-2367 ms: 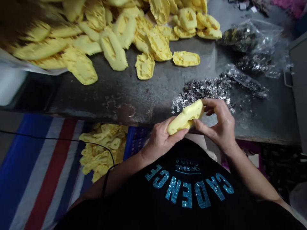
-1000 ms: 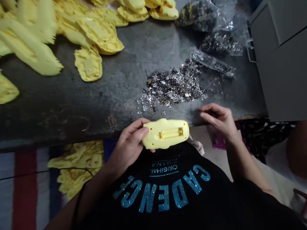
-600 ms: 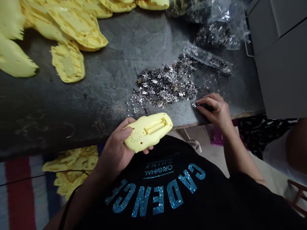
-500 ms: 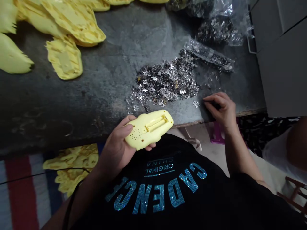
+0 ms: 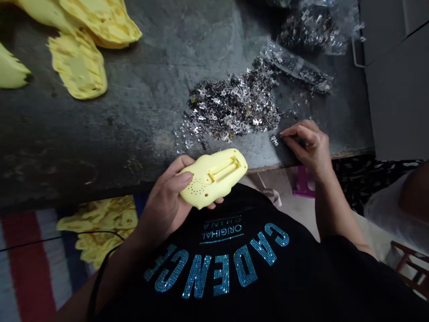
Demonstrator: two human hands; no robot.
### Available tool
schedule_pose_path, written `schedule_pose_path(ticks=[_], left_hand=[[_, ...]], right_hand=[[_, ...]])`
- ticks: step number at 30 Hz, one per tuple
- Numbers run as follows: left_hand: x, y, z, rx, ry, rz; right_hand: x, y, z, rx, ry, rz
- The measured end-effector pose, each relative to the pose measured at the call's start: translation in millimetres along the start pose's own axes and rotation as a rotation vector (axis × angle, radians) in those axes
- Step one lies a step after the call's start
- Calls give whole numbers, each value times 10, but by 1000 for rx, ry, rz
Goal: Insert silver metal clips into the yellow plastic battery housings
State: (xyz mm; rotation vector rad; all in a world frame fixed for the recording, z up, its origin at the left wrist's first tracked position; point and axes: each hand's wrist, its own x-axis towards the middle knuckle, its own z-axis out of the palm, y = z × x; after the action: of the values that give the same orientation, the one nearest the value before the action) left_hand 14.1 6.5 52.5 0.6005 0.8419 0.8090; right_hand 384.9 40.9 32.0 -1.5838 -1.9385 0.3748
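My left hand (image 5: 170, 192) holds a yellow plastic shell (image 5: 214, 179) by its left end, thumb on top near a patch of small holes. A rectangular compartment with slots faces up on the shell. Over the table's front edge, my right hand (image 5: 310, 145) is closed, thumb and index fingertips together; whatever is between them is too small to make out. Just left of those fingertips lie a few small metal pieces (image 5: 274, 140). Behind both hands spreads a heap of small shiny metal clips (image 5: 234, 105).
Yellow shells (image 5: 80, 67) lie on the dark table (image 5: 147, 112) at the back left. Plastic bags of metal parts (image 5: 298, 67) are at the back right. More yellow pieces (image 5: 100, 223) sit below the table at left. A purple stool (image 5: 304, 182) stands underneath.
The view has shifted, so the yellow shells at back left sit farther up and left. My right fingertips are slightly nearer the few loose metal pieces. My left hand still holds the shell.
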Motion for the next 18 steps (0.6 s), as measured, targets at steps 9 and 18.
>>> schedule_pose_path(ticks=[9, 18], left_hand=[[8, -23, -16, -15, -85, 40], [36, -59, 156, -24, -100, 83]], right_hand=[[-171, 104, -57, 40, 80, 83], [-140, -237, -40, 94, 115, -25]])
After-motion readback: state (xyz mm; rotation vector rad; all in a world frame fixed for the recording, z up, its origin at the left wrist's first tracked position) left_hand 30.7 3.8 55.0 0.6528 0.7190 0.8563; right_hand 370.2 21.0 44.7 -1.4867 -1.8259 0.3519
